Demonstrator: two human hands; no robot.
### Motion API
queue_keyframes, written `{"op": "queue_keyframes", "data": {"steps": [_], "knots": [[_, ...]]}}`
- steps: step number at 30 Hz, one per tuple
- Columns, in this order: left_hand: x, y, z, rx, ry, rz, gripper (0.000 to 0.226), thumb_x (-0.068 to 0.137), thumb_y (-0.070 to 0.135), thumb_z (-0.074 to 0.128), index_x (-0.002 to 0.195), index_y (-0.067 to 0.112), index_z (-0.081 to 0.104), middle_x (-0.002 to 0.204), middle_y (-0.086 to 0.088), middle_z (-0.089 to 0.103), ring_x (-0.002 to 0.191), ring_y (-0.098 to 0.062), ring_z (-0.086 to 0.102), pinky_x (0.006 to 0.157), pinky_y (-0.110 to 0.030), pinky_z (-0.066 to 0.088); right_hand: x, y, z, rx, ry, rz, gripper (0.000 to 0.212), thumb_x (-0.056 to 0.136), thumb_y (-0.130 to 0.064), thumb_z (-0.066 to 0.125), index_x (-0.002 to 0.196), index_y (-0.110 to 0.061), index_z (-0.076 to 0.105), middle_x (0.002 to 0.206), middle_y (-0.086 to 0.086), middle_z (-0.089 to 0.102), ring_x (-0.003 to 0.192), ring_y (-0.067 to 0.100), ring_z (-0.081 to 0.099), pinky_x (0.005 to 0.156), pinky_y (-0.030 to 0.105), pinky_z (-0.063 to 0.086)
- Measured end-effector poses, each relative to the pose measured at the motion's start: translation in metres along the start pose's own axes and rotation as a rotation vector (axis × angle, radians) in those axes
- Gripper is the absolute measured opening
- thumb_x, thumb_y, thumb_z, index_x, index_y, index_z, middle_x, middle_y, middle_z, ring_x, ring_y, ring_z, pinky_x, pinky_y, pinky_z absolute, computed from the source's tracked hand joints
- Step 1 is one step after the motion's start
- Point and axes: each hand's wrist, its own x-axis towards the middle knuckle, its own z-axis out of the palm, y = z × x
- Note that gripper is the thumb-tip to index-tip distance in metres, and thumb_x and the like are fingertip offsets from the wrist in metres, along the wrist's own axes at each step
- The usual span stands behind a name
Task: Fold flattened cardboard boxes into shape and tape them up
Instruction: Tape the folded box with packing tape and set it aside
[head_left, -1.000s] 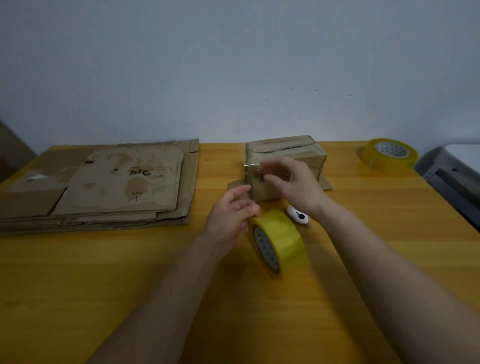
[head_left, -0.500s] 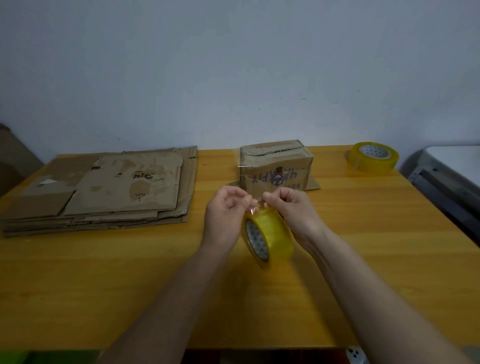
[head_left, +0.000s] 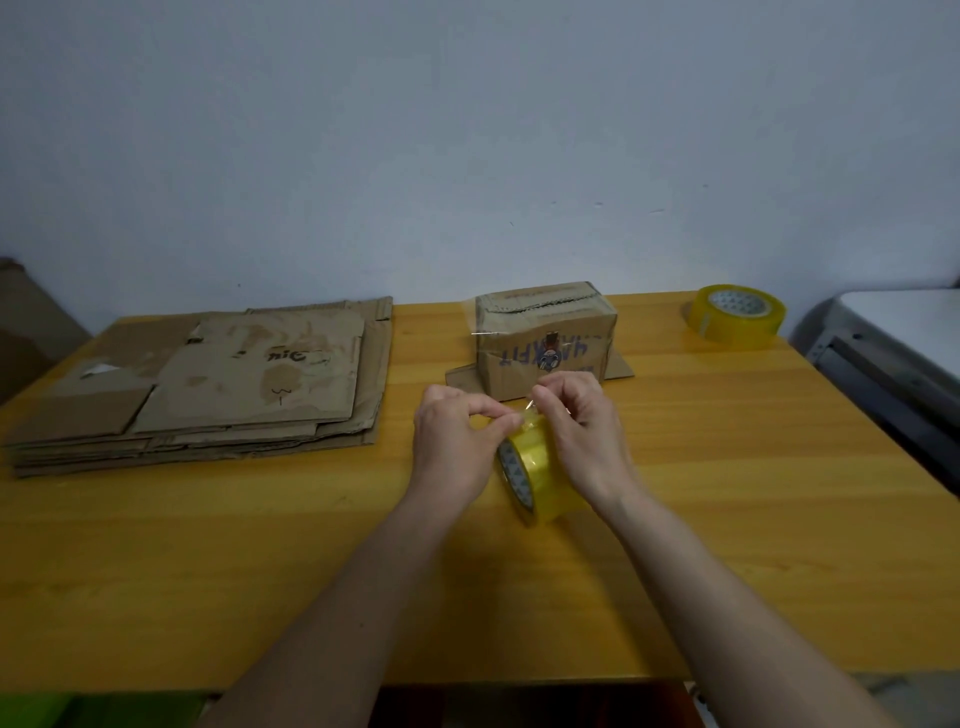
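Since a second ago: both hands have drawn back from the folded box and closed in on the near tape roll, which has come up off its earlier resting spot beside them; a small white object that lay by the roll is out of sight. Left hand (head_left: 457, 441): fingers curled, thumb and forefinger pinching at the top edge of the tape roll (head_left: 537, 475). Right hand (head_left: 584, 431): fingers curled over the roll's top from the other side, pinching a clear strip of tape at the same point. The two hands meet fingertip to fingertip above the roll, which stands on edge between them, tilted, its core facing left. Whether it touches the table (head_left: 753, 493) cannot be told. Folded box (head_left: 545, 338): upright, just beyond the hands, blue lettering on its near face, bottom flaps splayed out on both sides, a loose clear strip standing off its left corner. Stack of flat cardboard (head_left: 218, 379): far left, well apart from the hands. Second tape roll (head_left: 737, 314): lying flat, far right corner.
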Motion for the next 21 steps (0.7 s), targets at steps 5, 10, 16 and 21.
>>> {"op": "queue_keyframes", "data": {"steps": [5,10,16,21], "knots": [[0.000,0.001,0.005,-0.086,0.010,0.012,0.010,0.085,0.022,0.070,0.077,0.026,0.065,0.100,0.004,0.052,0.090,-0.007,0.053,0.076,-0.011,0.042,0.002,0.001,-0.007,0.009,-0.024,0.022,0.047,0.098,-0.014,0.048,0.143,-0.023,0.037,0.131,-0.001,0.047,0.114,0.014,0.051,0.090,0.021,0.042],[0.001,-0.002,0.007,-0.167,-0.017,-0.015,0.004,0.087,0.020,0.069,0.083,0.018,0.069,0.099,0.001,0.055,0.093,-0.015,0.058,0.087,-0.042,0.053,0.004,0.005,-0.020,-0.113,-0.210,-0.163,0.027,0.090,-0.009,0.062,0.109,-0.029,0.060,0.116,-0.006,0.054,0.105,0.006,0.055,0.080,0.008,0.046],[0.002,-0.001,0.013,-0.213,-0.022,-0.062,0.009,0.087,0.026,0.069,0.082,0.018,0.070,0.099,-0.010,0.064,0.090,-0.023,0.061,0.081,-0.039,0.053,0.008,0.003,-0.026,-0.183,-0.179,-0.068,0.013,0.091,-0.019,0.063,0.102,-0.019,0.070,0.111,-0.005,0.064,0.101,0.014,0.060,0.078,0.018,0.043],[0.005,0.007,0.030,-0.280,-0.007,-0.096,0.011,0.087,0.028,0.069,0.079,0.021,0.071,0.099,-0.013,0.064,0.090,-0.026,0.062,0.081,-0.040,0.054,-0.005,0.002,-0.034,-0.273,-0.250,0.136,0.093,0.080,-0.051,0.067,0.150,-0.040,0.007,0.141,-0.002,0.046,0.121,0.020,0.051,0.096,0.037,0.045]]}}
